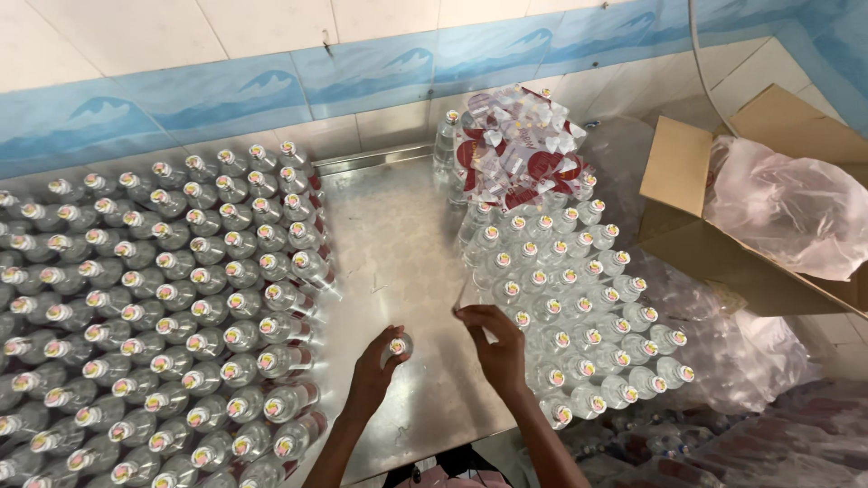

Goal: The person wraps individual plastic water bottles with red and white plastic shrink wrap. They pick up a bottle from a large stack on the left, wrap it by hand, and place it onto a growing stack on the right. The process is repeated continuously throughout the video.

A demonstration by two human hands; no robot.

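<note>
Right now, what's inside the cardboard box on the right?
The box holds a crumpled clear plastic bag. Whatever lies under or inside the bag is covered and cannot be seen.

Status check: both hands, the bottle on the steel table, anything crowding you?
Left hand grips one upright bottle by its neck. Right hand pinches a small clear sleeve. Bottle rows flank both sides; steel table between.
</note>
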